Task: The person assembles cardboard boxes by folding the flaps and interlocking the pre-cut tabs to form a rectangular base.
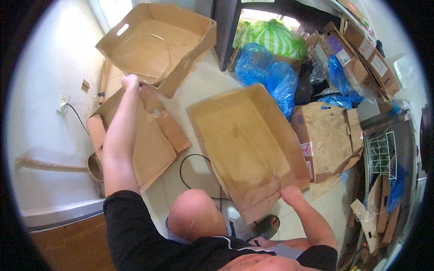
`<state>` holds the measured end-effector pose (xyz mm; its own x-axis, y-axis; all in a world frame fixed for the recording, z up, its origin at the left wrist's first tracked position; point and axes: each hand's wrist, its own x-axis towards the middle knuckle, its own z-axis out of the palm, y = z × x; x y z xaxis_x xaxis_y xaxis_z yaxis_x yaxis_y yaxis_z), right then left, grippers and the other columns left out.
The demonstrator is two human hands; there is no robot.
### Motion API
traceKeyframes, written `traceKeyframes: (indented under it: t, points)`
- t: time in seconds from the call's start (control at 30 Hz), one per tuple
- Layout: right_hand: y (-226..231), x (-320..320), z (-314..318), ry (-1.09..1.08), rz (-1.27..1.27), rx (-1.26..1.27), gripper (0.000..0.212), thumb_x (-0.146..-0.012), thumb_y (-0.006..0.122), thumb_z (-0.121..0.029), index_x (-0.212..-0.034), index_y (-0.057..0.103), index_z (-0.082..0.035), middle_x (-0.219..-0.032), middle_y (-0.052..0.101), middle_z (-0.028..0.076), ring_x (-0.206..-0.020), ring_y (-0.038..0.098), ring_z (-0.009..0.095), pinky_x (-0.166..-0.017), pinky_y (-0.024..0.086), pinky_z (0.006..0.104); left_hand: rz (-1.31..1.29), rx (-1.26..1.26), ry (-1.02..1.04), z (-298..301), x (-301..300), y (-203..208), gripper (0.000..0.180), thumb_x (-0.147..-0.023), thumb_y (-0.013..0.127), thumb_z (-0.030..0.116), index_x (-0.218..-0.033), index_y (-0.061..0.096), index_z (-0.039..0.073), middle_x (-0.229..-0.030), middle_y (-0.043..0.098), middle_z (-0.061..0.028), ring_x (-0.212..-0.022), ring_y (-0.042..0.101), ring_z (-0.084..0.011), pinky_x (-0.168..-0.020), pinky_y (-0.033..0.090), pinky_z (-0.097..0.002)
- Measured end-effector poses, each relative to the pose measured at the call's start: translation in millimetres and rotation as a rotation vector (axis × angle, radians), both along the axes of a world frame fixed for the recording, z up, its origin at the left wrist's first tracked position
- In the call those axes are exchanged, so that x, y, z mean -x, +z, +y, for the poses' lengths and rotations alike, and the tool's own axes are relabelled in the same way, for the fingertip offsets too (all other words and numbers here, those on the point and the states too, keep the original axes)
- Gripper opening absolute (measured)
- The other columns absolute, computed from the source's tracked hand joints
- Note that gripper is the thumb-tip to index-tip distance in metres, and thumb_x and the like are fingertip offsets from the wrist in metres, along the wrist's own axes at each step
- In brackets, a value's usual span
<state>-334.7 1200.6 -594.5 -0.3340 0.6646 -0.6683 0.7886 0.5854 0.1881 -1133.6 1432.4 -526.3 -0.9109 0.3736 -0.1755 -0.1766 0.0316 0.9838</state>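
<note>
My left arm reaches far forward, and my left hand [131,81] is closed on the near rim of a shallow open cardboard box [156,22], which tilts at the upper left. A clear loop of strap or film lies inside that box. My right hand [291,195] grips the near right corner of a second shallow cardboard box [239,135], stained brown on its inside. Its open side faces up toward me. Below my left forearm rests a flattened cardboard box [151,135] with torn flaps. My fingertips are partly hidden by the cardboard edges.
A closed cardboard box [332,140] stands at right, beside blue plastic bags [266,74] and a green-striped bag [273,38]. More cardboard [368,54] is piled behind. A black cable [183,167] loops over the tiled floor. The white wall [49,113] bounds the left.
</note>
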Motion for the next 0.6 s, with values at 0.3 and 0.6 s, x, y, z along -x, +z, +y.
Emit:
traceKeyframes:
  t: [0.3,0.6]
  points:
    - [147,36,-8,-0.135,0.364,0.259,0.048,-0.087,0.061,-0.008,-0.129,0.071,-0.029,-0.112,0.074,0.017,-0.100,0.072,0.034,-0.087,0.057,0.0502,0.633,0.757,-0.451,-29,18,-144,0.043,-0.092,0.060,0.012,-0.135,0.060,0.005,-0.118,0.071,-0.0263,-0.106,0.071,-0.0407,-0.090,0.057,-0.0472]
    - [502,46,92,-0.319,0.568,-0.728,0.026,-0.089,0.070,-0.004,-0.115,0.070,-0.002,-0.102,0.068,0.010,-0.100,0.064,0.024,-0.094,0.049,0.0376,0.315,0.518,-0.346,-78,-167,-202,0.034,-0.106,0.043,0.026,-0.127,0.058,0.003,-0.109,0.072,-0.0248,-0.101,0.071,-0.0427,-0.084,0.058,-0.0520]
